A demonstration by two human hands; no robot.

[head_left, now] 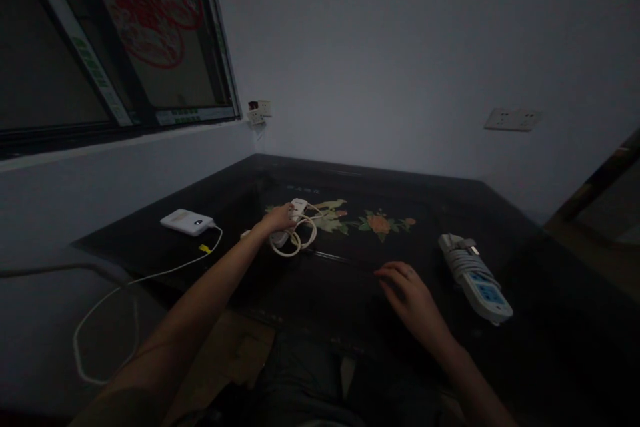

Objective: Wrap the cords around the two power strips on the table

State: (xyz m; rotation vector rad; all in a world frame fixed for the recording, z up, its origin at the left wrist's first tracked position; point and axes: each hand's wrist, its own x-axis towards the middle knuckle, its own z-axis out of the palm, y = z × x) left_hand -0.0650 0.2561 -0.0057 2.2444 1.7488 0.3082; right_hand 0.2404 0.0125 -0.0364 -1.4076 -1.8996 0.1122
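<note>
My left hand (279, 219) reaches out over the dark table and is closed on a white power strip (299, 203). Loose loops of its pale cord (314, 230) lie around the fingers, and part of the strip is hidden beneath the hand. My right hand (404, 288) is low over the table's near side, holding nothing, its fingers slightly bent and thumb apart. To its right lies a second, larger power strip (484, 292) with blue socket panels and a grey cord (463, 260) wrapped round one half.
On the left of the table (350, 320) sits a white power bank (187, 221); its white cable (165, 271) hangs off the edge. A yellow tag (205, 249) lies nearby. Wall sockets (513, 119) are at right, more sockets (260, 111) in the corner beside the window.
</note>
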